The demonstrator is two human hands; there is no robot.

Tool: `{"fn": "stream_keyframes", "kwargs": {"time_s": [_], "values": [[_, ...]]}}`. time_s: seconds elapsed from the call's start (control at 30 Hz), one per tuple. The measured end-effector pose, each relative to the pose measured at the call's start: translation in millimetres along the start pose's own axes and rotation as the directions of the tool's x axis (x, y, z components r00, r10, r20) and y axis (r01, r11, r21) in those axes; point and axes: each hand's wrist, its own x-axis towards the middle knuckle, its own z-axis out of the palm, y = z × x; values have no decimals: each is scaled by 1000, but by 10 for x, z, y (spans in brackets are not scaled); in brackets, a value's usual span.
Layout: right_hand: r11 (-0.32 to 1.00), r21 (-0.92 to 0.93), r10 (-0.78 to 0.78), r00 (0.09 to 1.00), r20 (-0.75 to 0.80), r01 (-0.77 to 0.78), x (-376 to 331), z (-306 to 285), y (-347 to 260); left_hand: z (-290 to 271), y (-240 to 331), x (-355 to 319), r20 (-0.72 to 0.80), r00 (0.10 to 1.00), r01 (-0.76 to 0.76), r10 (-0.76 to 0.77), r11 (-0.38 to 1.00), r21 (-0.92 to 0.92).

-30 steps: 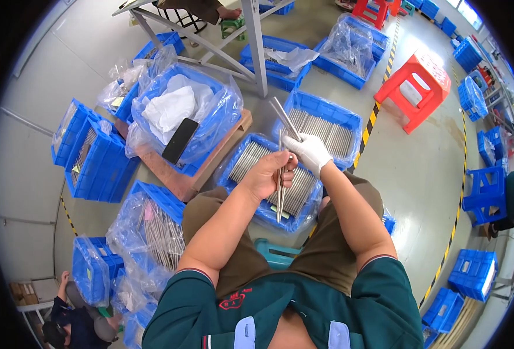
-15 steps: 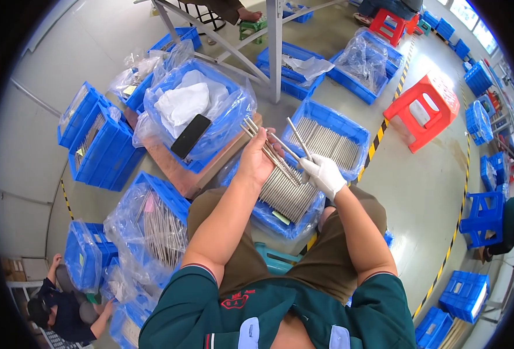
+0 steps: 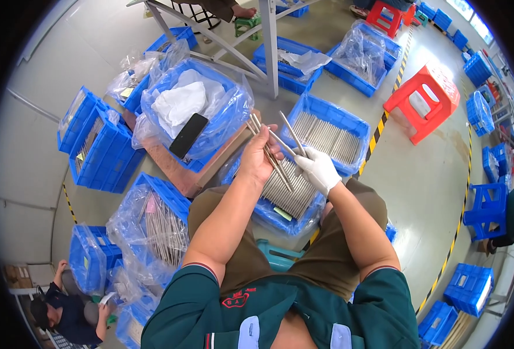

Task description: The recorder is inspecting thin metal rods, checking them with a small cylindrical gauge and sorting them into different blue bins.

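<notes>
My bare left hand (image 3: pixel 257 158) is closed around several thin metal rods (image 3: pixel 279 170), which slant across the palm. My right hand (image 3: pixel 320 171), in a white glove, grips metal rods (image 3: pixel 292 131) by their lower ends; two show, spread in a V. The left one of these passes close to my left fingertips; whether they touch it I cannot tell. Below both hands stands a plastic-lined blue crate (image 3: pixel 290 225) filled with rows of similar rods (image 3: pixel 285 195). Just beyond my right hand, another blue crate (image 3: pixel 357 123) holds more rods (image 3: pixel 328 138) in rows.
Left of my hands, a lined blue crate (image 3: pixel 228 81) carries a white cloth (image 3: pixel 178 104) and a black phone (image 3: pixel 189 135). A crate of loose rods (image 3: pixel 165 232) stands by my left knee. Right: a red stool (image 3: pixel 424 102). A person (image 3: pixel 71 314) sits lower left.
Both hands have shifted slightly, the right one up and to the left. The rods in my left hand now sit closer together. The person at lower left now holds something white.
</notes>
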Motion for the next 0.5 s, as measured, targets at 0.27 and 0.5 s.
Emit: {"fn": "stream_keyframes", "kwargs": {"time_s": [0.27,0.5], "values": [[932,362,-8,1000,-22,15,13,114,-160,98,-228,-120,30,991,122,-128,981,152],[964,264,-34,999,-33,42,92,78,-35,139,-336,-241,1,980,190,-198,943,275]]}}
